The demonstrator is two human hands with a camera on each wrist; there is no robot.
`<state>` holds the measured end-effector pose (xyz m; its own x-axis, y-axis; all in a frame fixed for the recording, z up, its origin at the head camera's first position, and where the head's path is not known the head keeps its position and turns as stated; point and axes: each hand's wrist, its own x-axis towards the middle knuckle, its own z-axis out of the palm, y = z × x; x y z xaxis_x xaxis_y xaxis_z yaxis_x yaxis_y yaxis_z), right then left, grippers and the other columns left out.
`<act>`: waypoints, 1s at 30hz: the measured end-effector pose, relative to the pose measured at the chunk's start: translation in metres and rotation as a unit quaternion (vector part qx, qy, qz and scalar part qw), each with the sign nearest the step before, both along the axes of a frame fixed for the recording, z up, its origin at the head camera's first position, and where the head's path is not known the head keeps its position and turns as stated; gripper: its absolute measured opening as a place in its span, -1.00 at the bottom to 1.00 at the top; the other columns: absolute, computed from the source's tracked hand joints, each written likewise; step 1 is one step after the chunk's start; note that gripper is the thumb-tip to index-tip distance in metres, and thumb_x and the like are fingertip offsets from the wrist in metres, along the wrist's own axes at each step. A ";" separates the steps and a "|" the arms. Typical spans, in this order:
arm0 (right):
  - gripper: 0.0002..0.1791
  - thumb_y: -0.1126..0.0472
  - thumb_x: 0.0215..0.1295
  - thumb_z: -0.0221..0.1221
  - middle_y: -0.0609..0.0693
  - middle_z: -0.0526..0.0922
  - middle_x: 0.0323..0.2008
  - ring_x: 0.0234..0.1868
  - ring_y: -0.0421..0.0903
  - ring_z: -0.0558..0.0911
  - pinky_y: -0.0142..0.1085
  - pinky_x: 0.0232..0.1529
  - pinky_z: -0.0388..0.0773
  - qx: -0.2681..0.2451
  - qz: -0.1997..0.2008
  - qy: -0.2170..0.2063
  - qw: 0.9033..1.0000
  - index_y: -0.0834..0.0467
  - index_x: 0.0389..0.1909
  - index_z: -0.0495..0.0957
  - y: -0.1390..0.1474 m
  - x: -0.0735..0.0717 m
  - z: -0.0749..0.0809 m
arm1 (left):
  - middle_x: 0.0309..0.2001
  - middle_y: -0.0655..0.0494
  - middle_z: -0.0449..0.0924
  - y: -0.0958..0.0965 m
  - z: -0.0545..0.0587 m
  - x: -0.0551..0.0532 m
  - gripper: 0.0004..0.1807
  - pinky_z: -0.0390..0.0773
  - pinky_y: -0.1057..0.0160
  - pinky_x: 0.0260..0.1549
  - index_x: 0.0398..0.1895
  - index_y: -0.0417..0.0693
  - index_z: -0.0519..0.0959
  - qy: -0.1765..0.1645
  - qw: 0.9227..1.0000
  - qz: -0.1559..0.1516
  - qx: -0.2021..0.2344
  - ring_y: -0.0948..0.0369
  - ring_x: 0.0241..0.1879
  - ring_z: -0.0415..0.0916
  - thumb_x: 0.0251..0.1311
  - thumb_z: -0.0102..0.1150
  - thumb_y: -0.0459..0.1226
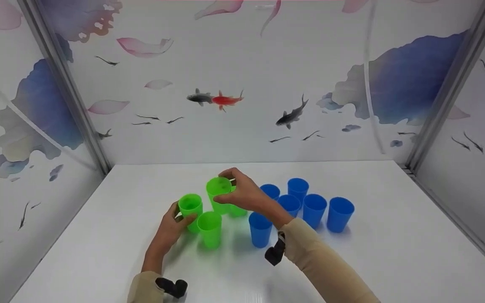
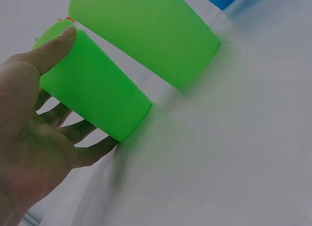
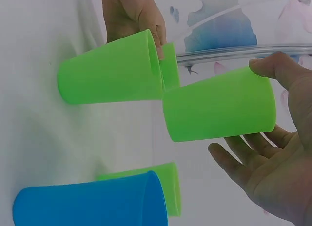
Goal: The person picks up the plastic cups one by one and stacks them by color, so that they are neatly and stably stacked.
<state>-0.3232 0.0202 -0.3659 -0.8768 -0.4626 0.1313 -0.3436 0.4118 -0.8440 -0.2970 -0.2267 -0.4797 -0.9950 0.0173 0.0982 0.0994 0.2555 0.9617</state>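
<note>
Head view: left hand (image 1: 170, 227) grips a green plastic cup (image 1: 190, 204); right hand (image 1: 243, 192) holds a raised green cup (image 1: 216, 190). Two other green cups (image 1: 210, 230) and six blue cups (image 1: 340, 216) stand upright on the white table (image 1: 95, 252), unheld.

Left wrist view: thumb and fingers curl round the cup.

Right wrist view: thumb and fingers clasp the raised cup, not yet set down.

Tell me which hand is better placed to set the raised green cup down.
Likely the right hand: its thumb and fingers hold the raised green cup, while the left hand grips a second green cup.
</note>
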 end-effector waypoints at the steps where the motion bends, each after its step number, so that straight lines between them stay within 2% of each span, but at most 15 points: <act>1: -0.30 -0.01 0.16 0.42 0.05 0.47 0.30 0.33 0.08 0.46 -0.08 0.21 0.59 -0.002 0.000 0.001 1.000 0.05 0.29 0.38 -0.002 0.000 0.000 | 0.53 -0.18 0.16 0.000 0.000 0.000 -0.19 0.28 -0.13 0.45 0.54 -0.11 0.12 0.000 1.000 -0.001 0.002 -0.18 0.50 0.19 0.33 0.26 -0.11; 6: -0.29 -0.02 0.17 0.42 0.04 0.48 0.26 0.28 0.07 0.48 -0.12 0.13 0.63 -0.014 0.002 0.015 1.000 0.06 0.30 0.37 -0.012 -0.002 0.000 | 0.54 -0.16 0.16 0.000 0.000 0.000 -0.20 0.24 -0.12 0.48 0.53 -0.11 0.13 0.005 1.000 -0.001 0.005 -0.13 0.52 0.15 0.33 0.26 -0.11; 10: -0.28 -0.05 0.18 0.41 0.02 0.49 0.25 0.28 0.04 0.49 -0.13 0.13 0.63 -0.019 0.004 0.018 1.000 0.05 0.31 0.36 -0.019 -0.004 0.003 | 0.54 -0.15 0.15 0.000 -0.001 0.000 -0.18 0.23 -0.13 0.48 0.54 -0.10 0.12 -0.003 1.000 0.000 0.004 -0.15 0.52 0.15 0.33 0.27 -0.09; 14: -0.26 -0.06 0.20 0.39 0.03 0.46 0.27 0.30 0.03 0.48 -0.12 0.14 0.63 -0.037 0.009 0.020 0.999 0.05 0.34 0.34 -0.026 -0.004 0.008 | 0.54 -0.13 0.14 0.000 -0.002 0.001 -0.12 0.26 -0.15 0.46 0.56 -0.05 0.09 -0.017 1.000 0.004 -0.009 -0.19 0.51 0.16 0.30 0.28 -0.01; 19: -0.26 -0.04 0.22 0.37 0.04 0.45 0.30 0.30 0.02 0.50 -0.18 0.13 0.65 -0.064 0.011 0.019 0.998 0.06 0.36 0.33 -0.038 -0.002 0.012 | 0.54 -0.13 0.16 -0.001 -0.002 0.001 -0.09 0.24 -0.16 0.47 0.56 -0.07 0.08 -0.017 0.999 0.014 -0.037 -0.17 0.53 0.13 0.28 0.28 0.05; 23: -0.26 -0.01 0.21 0.38 0.03 0.46 0.30 0.30 0.00 0.51 -0.20 0.12 0.65 -0.080 0.017 0.017 0.997 0.07 0.37 0.33 -0.050 0.000 0.014 | 0.54 -0.12 0.16 -0.002 -0.001 0.000 -0.07 0.19 -0.16 0.49 0.56 -0.07 0.07 -0.018 0.999 0.014 -0.039 -0.15 0.54 0.10 0.27 0.28 0.07; 30: -0.25 -0.04 0.20 0.40 0.01 0.46 0.31 0.27 -0.02 0.52 -0.19 0.16 0.63 -0.088 -0.001 0.011 0.996 0.05 0.36 0.35 -0.065 0.002 0.009 | 0.56 -0.08 0.11 0.000 0.003 -0.001 -0.03 0.14 -0.18 0.50 0.57 0.00 0.04 -0.044 0.998 0.014 -0.041 -0.15 0.56 0.04 0.23 0.28 0.13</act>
